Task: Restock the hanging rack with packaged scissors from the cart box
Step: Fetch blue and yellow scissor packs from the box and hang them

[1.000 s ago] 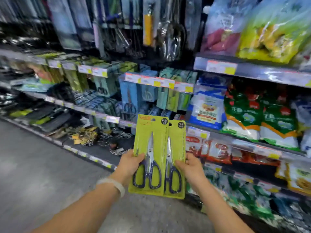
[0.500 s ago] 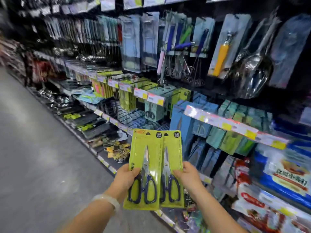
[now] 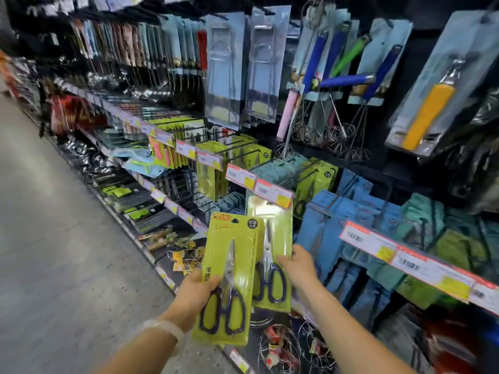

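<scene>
- So the person is standing in the aisle with one pack in each hand, neither one hung yet.
- The left hand (image 3: 195,292) is gripping the nearer scissors pack (image 3: 229,276), fingers curled round its left edge down by the dark handles. That pack is hovering in the air in front of the lower shelf, well below any hook.
- The right hand (image 3: 297,268) is holding the farther scissors pack (image 3: 272,255) by its right edge, fingers wrapped behind the card. It's sitting higher and closer in, its top just under the price tag strip (image 3: 259,184) at the rack's front edge.
- The rack (image 3: 243,149) is already carrying matching lime-green cards on its hooks, like the hanging green packs (image 3: 208,179) behind the tags, so that's probably where these two are heading.
- Judging from this, the task is somewhere mid-way at best: the carrying part is looking done for these two, the actual hooking is all still to do.
- The cart box isn't showing anywhere, so there's no telling how many packs are waiting.
- Next job is probably lining up the hang hole at the top of the farther pack with a free hook.
</scene>
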`<action>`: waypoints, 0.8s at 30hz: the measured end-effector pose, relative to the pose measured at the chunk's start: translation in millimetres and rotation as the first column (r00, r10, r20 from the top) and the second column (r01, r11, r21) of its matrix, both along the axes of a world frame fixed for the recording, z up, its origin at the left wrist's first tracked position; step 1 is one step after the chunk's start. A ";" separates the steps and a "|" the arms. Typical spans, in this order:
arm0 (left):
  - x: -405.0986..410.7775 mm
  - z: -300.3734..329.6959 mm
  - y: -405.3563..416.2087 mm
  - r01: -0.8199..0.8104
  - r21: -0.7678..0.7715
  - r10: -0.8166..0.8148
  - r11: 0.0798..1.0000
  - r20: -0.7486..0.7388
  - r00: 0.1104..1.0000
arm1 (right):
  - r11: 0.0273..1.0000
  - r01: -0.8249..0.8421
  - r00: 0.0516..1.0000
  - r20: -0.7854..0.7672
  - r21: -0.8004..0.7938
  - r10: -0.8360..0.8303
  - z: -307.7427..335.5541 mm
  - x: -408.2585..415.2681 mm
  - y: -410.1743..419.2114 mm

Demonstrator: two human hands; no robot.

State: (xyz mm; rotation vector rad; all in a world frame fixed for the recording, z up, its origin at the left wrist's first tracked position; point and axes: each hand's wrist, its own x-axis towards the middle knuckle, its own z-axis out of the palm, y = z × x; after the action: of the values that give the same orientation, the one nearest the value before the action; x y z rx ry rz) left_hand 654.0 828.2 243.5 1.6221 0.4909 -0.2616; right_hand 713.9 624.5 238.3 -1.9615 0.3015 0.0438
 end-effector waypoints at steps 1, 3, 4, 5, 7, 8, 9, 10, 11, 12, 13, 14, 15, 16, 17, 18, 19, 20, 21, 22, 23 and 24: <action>7.4 -0.2 1.1 0.006 -0.008 -0.006 1.000 0.001 1.000 | 1.000 0.017 1.000 0.021 0.006 -0.017 2.2 7.4 1.4; 20.4 -0.1 1.7 0.036 -0.020 -0.036 0.999 0.000 0.999 | 0.998 0.056 0.997 0.047 0.019 -0.056 5.5 18.1 2.8; 27.1 0.2 2.4 0.051 -0.026 -0.051 0.998 0.001 0.999 | 0.997 0.073 0.996 0.052 0.023 -0.074 7.3 22.0 3.8; 34.0 0.1 3.4 0.068 -0.024 -0.068 0.997 0.003 0.998 | 0.995 0.092 0.994 0.051 0.029 -0.093 5.5 26.1 4.4; 49.5 -0.5 6.5 0.106 -0.016 -0.106 0.994 0.015 0.994 | 0.989 0.141 0.990 0.025 0.037 -0.142 0.8 31.4 5.1; 57.4 -1.5 9.1 0.124 -0.023 -0.123 0.992 0.017 0.992 | 0.985 0.168 0.986 0.005 0.038 -0.169 -1.2 32.6 6.1; 64.7 -1.4 11.9 0.132 -0.035 -0.132 0.991 0.013 0.991 | 0.980 0.196 0.981 -0.015 0.039 -0.195 -4.9 33.1 7.2; 72.1 -1.8 15.2 0.145 -0.043 -0.145 0.989 0.012 0.989 | 0.974 0.222 0.975 -0.035 0.042 -0.221 -8.3 32.3 8.8; 79.5 -2.2 18.5 0.167 -0.043 -0.167 0.985 0.007 0.986 | 0.967 0.250 0.968 -0.047 0.053 -0.248 -12.0 32.3 11.0; 88.1 -4.0 22.4 0.195 -0.029 -0.195 0.980 0.010 0.981 | 0.959 0.275 0.961 -0.051 0.062 -0.272 -14.5 32.4 13.8; 96.0 -4.4 26.2 0.223 -0.001 -0.223 0.975 0.008 0.975 | 0.953 0.296 0.955 -0.051 0.069 -0.293 -16.7 33.6 16.9; 103.4 -4.0 30.0 0.244 0.022 -0.245 0.969 0.012 0.970 | 0.948 0.313 0.949 -0.053 0.067 -0.309 -16.9 35.1 20.5; 110.5 -3.5 33.2 0.270 0.022 -0.271 0.962 0.004 0.963 | 0.941 0.332 0.943 -0.058 0.064 -0.329 -18.1 37.8 24.2; 116.2 -4.9 35.3 0.293 0.012 -0.293 0.956 -0.002 0.956 | 0.936 0.345 0.938 -0.063 0.063 -0.342 -18.0 39.8 26.3; 121.0 -4.3 38.2 0.315 0.004 -0.315 0.949 -0.008 0.949 | 0.928 0.368 0.929 -0.067 0.064 -0.364 -18.7 42.7 29.5; 125.3 -3.6 40.9 0.338 0.004 -0.338 0.941 -0.006 0.941 | 0.917 0.393 0.919 -0.066 0.065 -0.389 -18.8 45.2 32.7; 129.4 -4.1 44.0 0.355 0.006 -0.355 0.935 -0.003 0.935 | 0.906 0.417 0.909 -0.056 0.068 -0.414 -17.2 47.6 35.5; 134.5 -6.8 47.1 0.375 0.009 -0.375 0.927 0.001 0.927 | 0.892 0.444 0.896 -0.035 0.086 -0.443 -14.7 48.6 39.0; 137.8 -8.4 49.8 0.392 0.008 -0.392 0.920 -0.001 0.920 | 0.871 0.476 0.878 -0.017 0.119 -0.478 -12.1 50.0 42.4; 139.4 -9.2 52.0 0.414 0.009 -0.414 0.910 0.006 0.910 | 0.849 0.510 0.858 -0.008 0.138 -0.514 -10.1 51.4 45.1; 140.1 -8.4 54.7 0.441 0.009 -0.442 0.897 0.008 0.897 | 0.831 0.539 0.840 -0.016 0.137 -0.542 -8.5 53.0 46.8; 141.5 -8.4 56.8 0.463 0.012 -0.463 0.886 0.018 0.886 | 0.824 0.555 0.831 -0.027 0.117 -0.556 -7.1 55.1 47.7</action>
State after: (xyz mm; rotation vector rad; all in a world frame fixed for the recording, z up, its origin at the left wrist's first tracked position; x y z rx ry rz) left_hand 795.5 884.9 235.2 1.7331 0.0766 -0.6007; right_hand 768.9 672.2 231.2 -1.6858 0.8392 -0.3214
